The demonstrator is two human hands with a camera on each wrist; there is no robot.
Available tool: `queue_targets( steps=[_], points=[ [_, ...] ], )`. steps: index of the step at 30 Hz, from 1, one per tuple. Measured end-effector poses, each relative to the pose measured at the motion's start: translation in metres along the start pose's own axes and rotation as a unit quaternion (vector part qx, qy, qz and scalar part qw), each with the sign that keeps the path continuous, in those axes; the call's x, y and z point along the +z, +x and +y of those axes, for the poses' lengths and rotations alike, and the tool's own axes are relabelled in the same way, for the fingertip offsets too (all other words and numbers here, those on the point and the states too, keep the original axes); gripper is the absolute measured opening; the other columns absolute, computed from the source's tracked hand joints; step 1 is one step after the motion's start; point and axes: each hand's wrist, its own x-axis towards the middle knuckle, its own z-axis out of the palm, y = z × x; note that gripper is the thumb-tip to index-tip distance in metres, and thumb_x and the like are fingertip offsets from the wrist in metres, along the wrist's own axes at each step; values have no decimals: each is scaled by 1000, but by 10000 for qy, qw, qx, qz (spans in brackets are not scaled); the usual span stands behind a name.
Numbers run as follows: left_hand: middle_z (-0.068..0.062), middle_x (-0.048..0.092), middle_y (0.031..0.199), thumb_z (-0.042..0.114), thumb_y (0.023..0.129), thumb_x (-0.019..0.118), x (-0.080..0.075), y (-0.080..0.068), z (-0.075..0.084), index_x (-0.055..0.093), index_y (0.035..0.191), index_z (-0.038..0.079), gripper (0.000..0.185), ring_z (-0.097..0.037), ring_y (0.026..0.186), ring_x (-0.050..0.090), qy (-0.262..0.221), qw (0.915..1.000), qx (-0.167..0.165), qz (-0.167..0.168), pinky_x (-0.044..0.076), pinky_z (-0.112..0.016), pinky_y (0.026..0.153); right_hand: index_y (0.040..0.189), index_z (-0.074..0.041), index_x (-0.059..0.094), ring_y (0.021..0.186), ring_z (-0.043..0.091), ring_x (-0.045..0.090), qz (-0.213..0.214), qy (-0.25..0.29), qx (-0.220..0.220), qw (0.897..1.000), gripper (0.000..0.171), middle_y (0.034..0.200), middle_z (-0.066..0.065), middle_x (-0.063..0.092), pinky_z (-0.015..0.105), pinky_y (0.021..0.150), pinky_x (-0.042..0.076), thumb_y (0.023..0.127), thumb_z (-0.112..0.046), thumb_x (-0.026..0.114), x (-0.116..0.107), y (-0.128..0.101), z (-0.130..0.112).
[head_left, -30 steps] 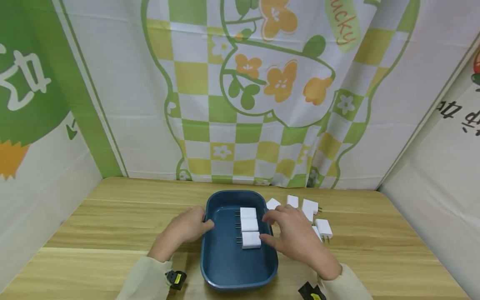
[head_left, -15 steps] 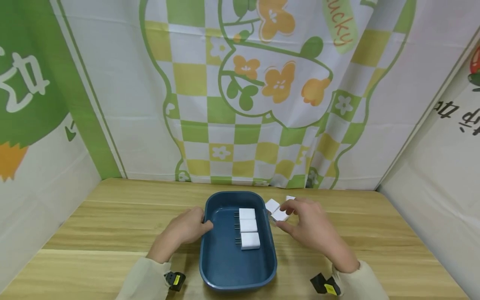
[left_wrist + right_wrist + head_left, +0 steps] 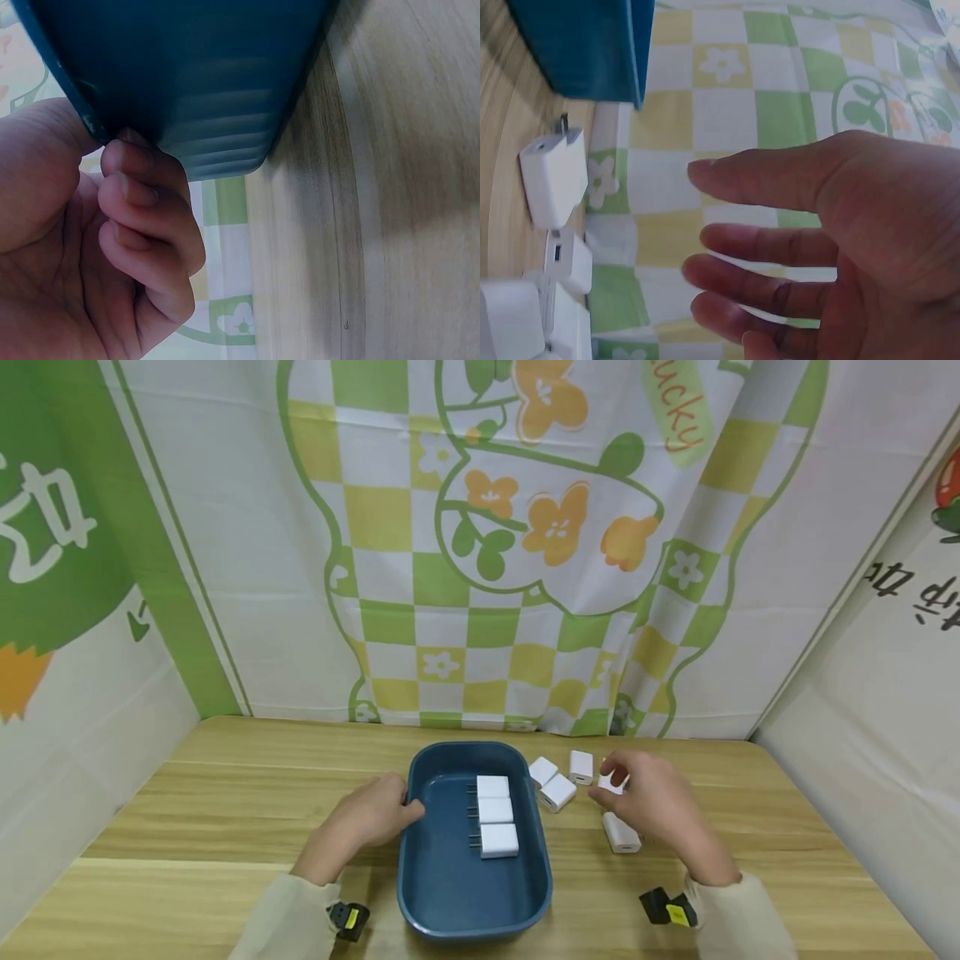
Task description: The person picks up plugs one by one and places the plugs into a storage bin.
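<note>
A dark blue rectangular tray stands on the table. Its left rim is pinched by my left hand, with the thumb over the edge and curled fingers against the outer wall. Three white plug chargers lie in a column inside, prongs pointing left. To the tray's right, my right hand hovers over loose white chargers, partly covering one charger. Nothing sits between its thumb and its fairly straight fingers in the right wrist view. Another charger lies just below this hand.
More loose chargers lie by the tray's right rim, including one charger at its side and another charger farther back. A patterned curtain hangs behind the wooden table.
My right hand has moved from above the tray's right rim rightward over the loose chargers. The left hand keeps its grip on the tray, and the three chargers inside stay put.
</note>
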Motion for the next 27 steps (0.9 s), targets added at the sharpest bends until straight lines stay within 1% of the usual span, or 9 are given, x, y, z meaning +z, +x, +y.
queue_targets(
  steps=[6, 9, 12, 15, 18, 22, 27],
  points=[
    [4, 36, 51, 19, 93, 61, 0, 0, 0, 43, 56, 15, 41, -11, 46, 34, 33, 10000, 62, 12, 27, -26, 47, 95, -5, 72, 68, 17, 60, -474, -91, 480, 9977, 29, 79, 1, 66, 38, 60, 48, 83, -29, 83, 1, 1, 10],
    [5, 35, 51, 19, 93, 60, 0, 1, -1, 42, 55, 15, 42, -11, 45, 33, 41, 9999, 104, 23, 27, -26, 47, 91, -6, 71, 62, 17, 57, -738, -93, 722, 9946, 29, 76, 0, 64, 36, 56, 45, 83, -32, 82, 4, 1, 14],
    [5, 36, 51, 19, 93, 61, 0, 1, -1, 42, 55, 15, 42, -11, 46, 34, 26, 9999, 113, 12, 27, -26, 46, 84, -8, 68, 56, 17, 54, -958, -159, 928, 9909, 28, 70, 1, 60, 35, 52, 42, 83, -33, 81, 7, 0, 17],
    [4, 36, 51, 19, 93, 61, 0, 1, -1, 43, 56, 15, 42, -11, 46, 34, 19, 10000, 94, -2, 27, -26, 46, 77, -11, 66, 56, 18, 53, -1146, -291, 1035, 9876, 28, 67, 0, 57, 34, 51, 41, 81, -33, 83, 10, 0, 21],
    [4, 37, 51, 19, 93, 61, 1, 0, -1, 43, 56, 15, 42, -11, 46, 34, 15, 10000, 72, -5, 27, -26, 46, 75, -12, 65, 61, 18, 54, -1322, -367, 1154, 9838, 29, 70, 0, 58, 35, 53, 42, 79, -33, 85, 13, 1, 23],
    [4, 37, 51, 19, 93, 61, 1, 0, -1, 43, 56, 15, 42, -11, 46, 34, 33, 10000, 67, 2, 27, -26, 46, 75, -11, 63, 64, 18, 55, -1458, -348, 1286, 9803, 31, 72, 0, 59, 34, 53, 43, 77, -32, 87, 17, 1, 25],
    [4, 36, 51, 20, 94, 61, 0, 0, -1, 43, 55, 14, 43, -11, 46, 34, 52, 10000, 61, -5, 27, -26, 47, 73, -11, 60, 63, 18, 53, -1420, -376, 1342, 9800, 35, 70, 1, 57, 33, 52, 41, 74, -31, 89, 21, 1, 28]
  ],
)
